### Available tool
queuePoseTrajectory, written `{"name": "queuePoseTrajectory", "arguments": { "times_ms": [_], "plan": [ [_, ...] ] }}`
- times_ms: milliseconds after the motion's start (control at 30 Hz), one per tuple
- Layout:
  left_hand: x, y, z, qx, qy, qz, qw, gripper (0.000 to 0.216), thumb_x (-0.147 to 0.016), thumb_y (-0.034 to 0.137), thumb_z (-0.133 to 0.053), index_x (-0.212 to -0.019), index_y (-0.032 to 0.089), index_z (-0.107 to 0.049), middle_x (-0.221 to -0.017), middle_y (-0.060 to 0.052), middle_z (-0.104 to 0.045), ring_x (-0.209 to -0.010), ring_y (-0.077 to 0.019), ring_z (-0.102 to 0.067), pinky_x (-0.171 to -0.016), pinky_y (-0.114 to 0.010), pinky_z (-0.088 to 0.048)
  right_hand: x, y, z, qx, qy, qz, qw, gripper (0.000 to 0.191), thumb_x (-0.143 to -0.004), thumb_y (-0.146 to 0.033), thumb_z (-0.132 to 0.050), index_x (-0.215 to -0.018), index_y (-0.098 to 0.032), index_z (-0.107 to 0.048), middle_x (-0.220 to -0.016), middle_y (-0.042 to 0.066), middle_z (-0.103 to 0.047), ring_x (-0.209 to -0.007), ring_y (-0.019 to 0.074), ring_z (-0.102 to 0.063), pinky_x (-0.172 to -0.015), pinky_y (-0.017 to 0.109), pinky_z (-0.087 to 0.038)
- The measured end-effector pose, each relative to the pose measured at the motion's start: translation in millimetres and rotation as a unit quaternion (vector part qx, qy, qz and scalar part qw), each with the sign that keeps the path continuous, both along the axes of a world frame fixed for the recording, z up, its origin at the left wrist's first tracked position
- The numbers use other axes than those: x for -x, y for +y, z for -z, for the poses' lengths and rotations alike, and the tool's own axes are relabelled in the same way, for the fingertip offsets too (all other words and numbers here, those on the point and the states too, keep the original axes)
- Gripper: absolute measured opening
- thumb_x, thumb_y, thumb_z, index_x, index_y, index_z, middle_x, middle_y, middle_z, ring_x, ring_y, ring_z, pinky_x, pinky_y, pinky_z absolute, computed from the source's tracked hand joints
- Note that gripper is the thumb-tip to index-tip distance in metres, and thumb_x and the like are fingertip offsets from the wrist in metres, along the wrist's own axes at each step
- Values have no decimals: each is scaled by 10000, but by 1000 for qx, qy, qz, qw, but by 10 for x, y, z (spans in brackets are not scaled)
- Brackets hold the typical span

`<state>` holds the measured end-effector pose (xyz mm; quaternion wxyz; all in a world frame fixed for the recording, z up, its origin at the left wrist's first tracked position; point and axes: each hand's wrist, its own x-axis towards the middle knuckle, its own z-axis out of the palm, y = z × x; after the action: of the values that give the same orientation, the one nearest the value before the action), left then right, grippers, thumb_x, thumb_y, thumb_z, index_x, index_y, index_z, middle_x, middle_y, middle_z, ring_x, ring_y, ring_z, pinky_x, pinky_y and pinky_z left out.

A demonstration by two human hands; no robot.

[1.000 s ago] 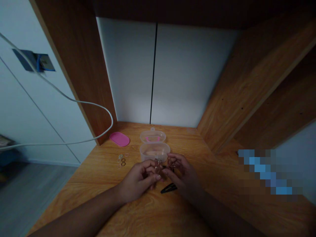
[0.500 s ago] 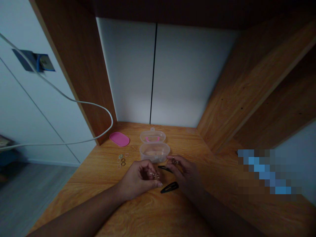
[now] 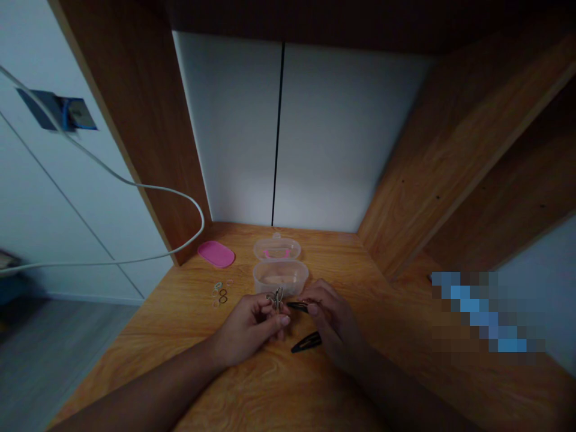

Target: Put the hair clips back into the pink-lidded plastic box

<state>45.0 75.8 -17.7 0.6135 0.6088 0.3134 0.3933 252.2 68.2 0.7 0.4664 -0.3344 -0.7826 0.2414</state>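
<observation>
My left hand [image 3: 254, 324] pinches a metal hair claw clip [image 3: 276, 298], its curved prongs showing above the fingertips. Close beside it, my right hand [image 3: 335, 324] is closed, with a thin metallic hair clip [image 3: 312, 301] partly hidden between thumb and fingers. Two black snap hair clips lie near the right hand: one [image 3: 297, 306] by its fingertips, the other [image 3: 306, 342] below, partly covered by the hand. Just beyond both hands stands a clear plastic case [image 3: 261, 281] with its lid [image 3: 276, 245] tipped back; the lid has a pink handle.
On the wooden desk [image 3: 180, 324], a pink oval lid-like piece [image 3: 216, 254] lies at the back left. Several small hair ties [image 3: 223, 293] are nearer. A white cable [image 3: 171, 189] loops above the left edge. Wooden side panels and a white back wall enclose the desk.
My left hand has turned the claw clip up so that its prongs stand above the fingers. My right hand has shifted slightly, covering more of its clip and the lower black clip.
</observation>
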Motion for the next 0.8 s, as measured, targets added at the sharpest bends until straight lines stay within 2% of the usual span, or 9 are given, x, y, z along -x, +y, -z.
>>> {"name": "queuePoseTrajectory", "arguments": {
  "times_ms": [167, 300, 533, 700, 800],
  "plan": [
    [17, 1, -5, -72, 37, -15, 997, 503, -975, 545, -462, -670, 153, -539, -527, 4, -535, -517, -101, -478, -540, -224, -375, 9, -26, -21, 23, 24, -15, 999, 407, -1044, -432, -327, -1155, -244, -669, -919, 55, -549, -862, 201, -546, -762, 340, -438],
    [21, -9, 20, -32, -1, -19, 999, 454, -1000, 539, -405, -742, 174, -482, -521, 44, -470, -479, -89, -399, -496, -217, -322, 26, -69, -55, 39, 41, -30, 998, 464, -1053, -438, -261, -1188, -245, -661, -943, 57, -519, -869, 200, -527, -783, 346, -440],
    [15, -1, 43, -10, -60, 9, 998, 316, -1000, 479, -460, -969, 167, -502, -657, 32, -523, -525, -89, -446, -532, -219, -345, 34, -41, -48, 27, 8, 0, 1000, 321, -1033, -354, -384, -951, -240, -672, -907, 49, -544, -883, 198, -550, -768, 337, -455],
    [-10, -11, 3, -33, -33, 12, 999, 332, -996, 472, -475, -1011, 146, -536, -816, -30, -604, -551, -88, -493, -537, -230, -380, -21, 79, 49, 3, 11, 41, 999, 203, -990, -318, -517, -945, -259, -706, -864, 42, -659, -855, 197, -613, -790, 354, -483],
    [-6, -6, -32, -52, -1, 0, 999, 333, -983, 452, -512, -1003, 132, -601, -841, -40, -607, -572, -89, -504, -545, -228, -388, -24, 97, 96, 23, 52, 64, 996, 121, -943, -300, -602, -929, -246, -710, -852, 36, -702, -824, 187, -652, -773, 333, -514]
  ]
}}
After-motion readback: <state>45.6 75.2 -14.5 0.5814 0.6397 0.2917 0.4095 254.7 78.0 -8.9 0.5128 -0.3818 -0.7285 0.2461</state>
